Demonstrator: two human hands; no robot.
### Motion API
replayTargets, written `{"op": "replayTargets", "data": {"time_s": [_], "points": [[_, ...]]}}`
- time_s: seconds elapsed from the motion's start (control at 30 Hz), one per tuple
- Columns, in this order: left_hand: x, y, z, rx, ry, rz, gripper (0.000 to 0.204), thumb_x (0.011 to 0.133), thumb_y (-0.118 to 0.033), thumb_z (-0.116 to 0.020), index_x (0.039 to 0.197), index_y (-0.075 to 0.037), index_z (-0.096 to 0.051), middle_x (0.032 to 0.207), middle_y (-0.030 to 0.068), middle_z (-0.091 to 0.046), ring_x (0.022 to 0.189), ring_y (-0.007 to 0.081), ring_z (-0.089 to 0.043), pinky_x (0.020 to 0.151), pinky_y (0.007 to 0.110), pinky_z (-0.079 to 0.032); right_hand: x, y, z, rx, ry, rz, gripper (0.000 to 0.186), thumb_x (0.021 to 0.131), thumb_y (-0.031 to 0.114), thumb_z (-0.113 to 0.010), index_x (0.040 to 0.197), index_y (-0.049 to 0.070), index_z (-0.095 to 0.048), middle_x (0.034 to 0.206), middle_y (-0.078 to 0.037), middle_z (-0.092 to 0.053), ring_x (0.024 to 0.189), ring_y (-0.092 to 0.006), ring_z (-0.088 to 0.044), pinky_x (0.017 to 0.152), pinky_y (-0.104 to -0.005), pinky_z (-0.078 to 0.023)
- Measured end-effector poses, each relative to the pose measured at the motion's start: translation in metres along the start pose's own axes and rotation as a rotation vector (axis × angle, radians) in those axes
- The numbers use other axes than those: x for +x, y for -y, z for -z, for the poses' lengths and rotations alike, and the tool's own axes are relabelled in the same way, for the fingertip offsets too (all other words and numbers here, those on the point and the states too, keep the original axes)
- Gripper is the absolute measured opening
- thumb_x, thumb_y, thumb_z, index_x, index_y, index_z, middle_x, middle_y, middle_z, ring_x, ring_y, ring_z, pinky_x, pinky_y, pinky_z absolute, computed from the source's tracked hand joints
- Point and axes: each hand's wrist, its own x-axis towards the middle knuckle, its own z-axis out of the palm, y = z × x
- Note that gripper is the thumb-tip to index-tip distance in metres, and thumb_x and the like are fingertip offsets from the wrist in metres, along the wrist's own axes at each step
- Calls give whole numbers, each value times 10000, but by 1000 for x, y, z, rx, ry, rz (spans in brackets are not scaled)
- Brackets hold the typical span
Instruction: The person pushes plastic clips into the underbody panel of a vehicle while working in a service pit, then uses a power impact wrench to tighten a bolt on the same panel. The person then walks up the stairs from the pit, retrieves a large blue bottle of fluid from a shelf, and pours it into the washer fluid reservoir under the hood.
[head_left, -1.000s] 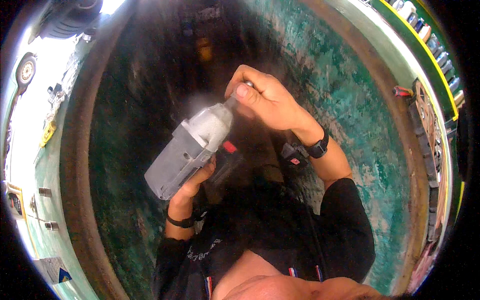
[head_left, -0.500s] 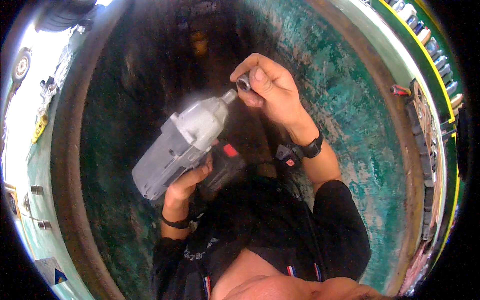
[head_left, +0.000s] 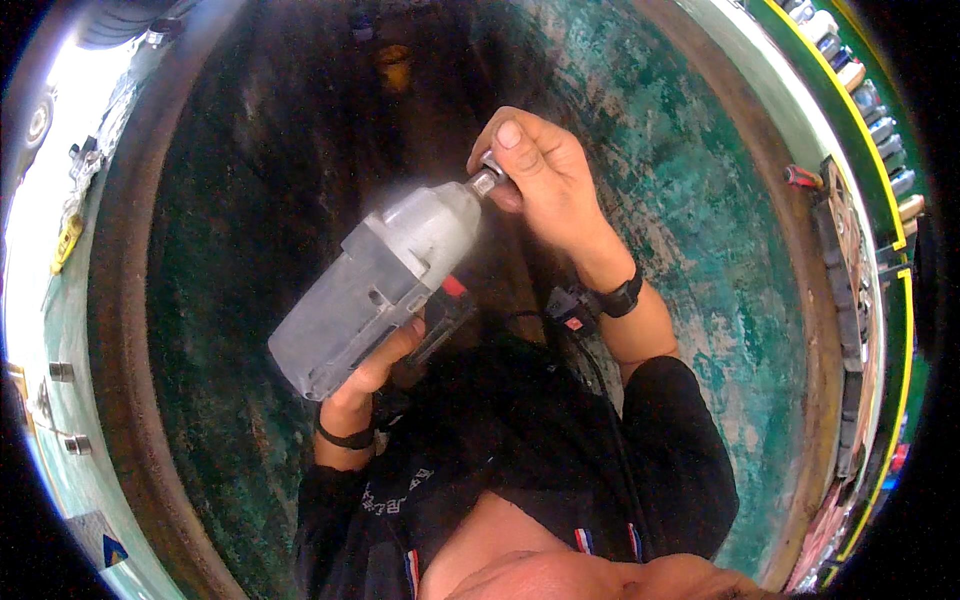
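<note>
A grey cordless impact wrench (head_left: 370, 285), with a black and red battery below it, is angled up to the right. My left hand (head_left: 380, 365) is wrapped round its handle, mostly hidden under the tool's body. My right hand (head_left: 545, 190) pinches a small metal socket (head_left: 492, 161) at the wrench's square drive (head_left: 481, 184). My thumb covers part of the socket, and I cannot tell whether it is seated on the drive.
Green worn walls (head_left: 700, 240) of a pit surround me, edged in brown metal. A red screwdriver (head_left: 805, 177) and a grey case (head_left: 850, 320) lie on the right ledge. A yellow tool (head_left: 66, 243) lies on the left ledge, bottles (head_left: 880, 130) stand far right.
Half a second ago the socket was held just off the drive tip; now it is against the drive. A second ago the tool's nose was slightly higher.
</note>
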Motion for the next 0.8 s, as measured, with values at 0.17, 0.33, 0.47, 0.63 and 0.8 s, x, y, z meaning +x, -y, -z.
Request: {"op": "replayTargets", "data": {"time_s": [0.17,0.33,0.47,0.63,0.8], "points": [[0,9,0,-155,-21,28,321,701,-39,-699,1021,-53,-674,891,27,-656,822,172,-604,724,310,-471,-3,-3,-6,-72,-64,83,375,1026,384,-522,868,49,-581,673,36,-468,568,-54,-408,503,-219,-324],[6,5,-1,-332,4,50,320,691,-24,-702,1010,-49,-679,883,25,-652,818,171,-598,720,311,-470,-7,-6,-3,-33,9,137,335,1036,355,-504,986,32,-577,748,16,-503,643,-61,-441,569,-221,-370],[6,-11,-1,-357,64,-4,351,670,-5,-711,1015,-53,-677,876,13,-635,812,161,-578,729,300,-462,-7,-8,0,-81,42,151,322,1036,343,-505,1008,29,-574,769,9,-512,672,-68,-458,596,-226,-394],[1,10,5,-298,45,97,348,707,-5,-707,1049,-54,-669,933,28,-660,855,174,-608,765,314,-476,-8,-7,-3,-158,13,178,330,1031,350,-516,987,28,-577,787,5,-521,691,-74,-468,623,-236,-415],[-3,26,8,-195,-32,-24,424,737,-56,-764,1145,-62,-651,1037,54,-691,951,207,-643,844,331,-489,-8,-6,-2,-235,-2,33,344,1032,378,-508,952,52,-580,719,27,-497,651,-66,-454,585,-231,-402]]}}
